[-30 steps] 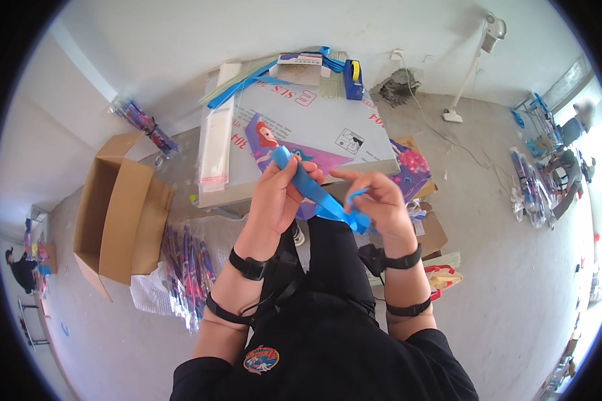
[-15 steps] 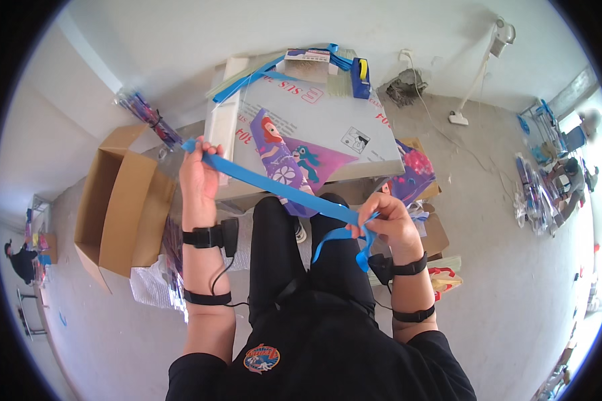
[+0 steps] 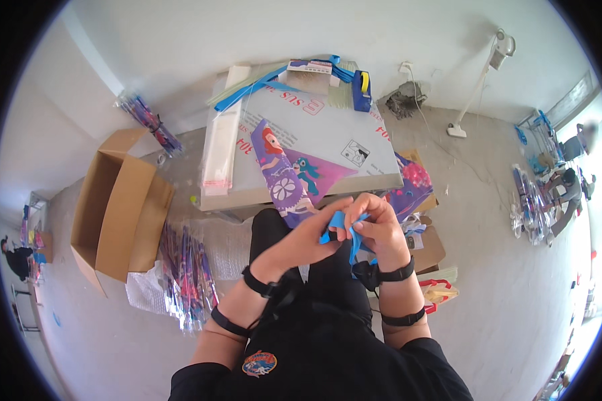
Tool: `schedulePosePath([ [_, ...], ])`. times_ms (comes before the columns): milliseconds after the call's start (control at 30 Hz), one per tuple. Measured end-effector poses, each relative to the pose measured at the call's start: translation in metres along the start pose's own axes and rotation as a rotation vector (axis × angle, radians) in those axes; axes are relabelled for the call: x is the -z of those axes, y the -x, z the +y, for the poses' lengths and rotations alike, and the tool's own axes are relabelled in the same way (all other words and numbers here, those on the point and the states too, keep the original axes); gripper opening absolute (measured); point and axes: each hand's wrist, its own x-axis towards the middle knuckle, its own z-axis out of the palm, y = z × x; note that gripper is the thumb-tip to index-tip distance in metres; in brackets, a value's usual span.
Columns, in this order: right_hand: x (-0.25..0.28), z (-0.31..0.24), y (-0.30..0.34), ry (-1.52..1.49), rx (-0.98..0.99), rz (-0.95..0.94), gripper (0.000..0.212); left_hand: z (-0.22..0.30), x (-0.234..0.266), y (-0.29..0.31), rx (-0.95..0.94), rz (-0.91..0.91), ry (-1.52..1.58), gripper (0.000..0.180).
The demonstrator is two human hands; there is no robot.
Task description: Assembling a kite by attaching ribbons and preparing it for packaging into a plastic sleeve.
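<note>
A blue ribbon [image 3: 355,250] is gathered between my two hands above my lap, with short ends hanging below the fingers. My right hand [image 3: 383,230] pinches it, thumb and fingers closed. From the left my left hand [image 3: 308,239] reaches across and closes on the same ribbon, the fingertips of both hands meeting; part of its grip is hidden. Just beyond the hands, a purple and pink printed fabric piece [image 3: 284,182] with a mermaid figure lies on the table [image 3: 371,150] and droops over its near edge.
Along the table's far side are more blue ribbons [image 3: 247,91], a blue tape dispenser [image 3: 362,92] and a small box [image 3: 309,66]. Clear plastic sleeves [image 3: 219,150] lie at its left. An open carton [image 3: 117,207] and bundled packages [image 3: 188,274] are on the floor left.
My left hand has come from the far left down to my right hand. The ribbon, stretched out between them before, is now bunched up at the fingers.
</note>
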Motion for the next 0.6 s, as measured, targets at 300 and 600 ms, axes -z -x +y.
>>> schedulePosePath([
  [300,0.029,0.004,0.024,0.026,-0.063,0.099,0.009,-0.013,0.021,-0.020,0.109,0.470,0.838,0.023],
  [600,0.044,0.020,-0.001,0.617,-0.057,0.066,0.016,0.002,0.021,-0.055,0.057,0.341,0.931,0.025],
])
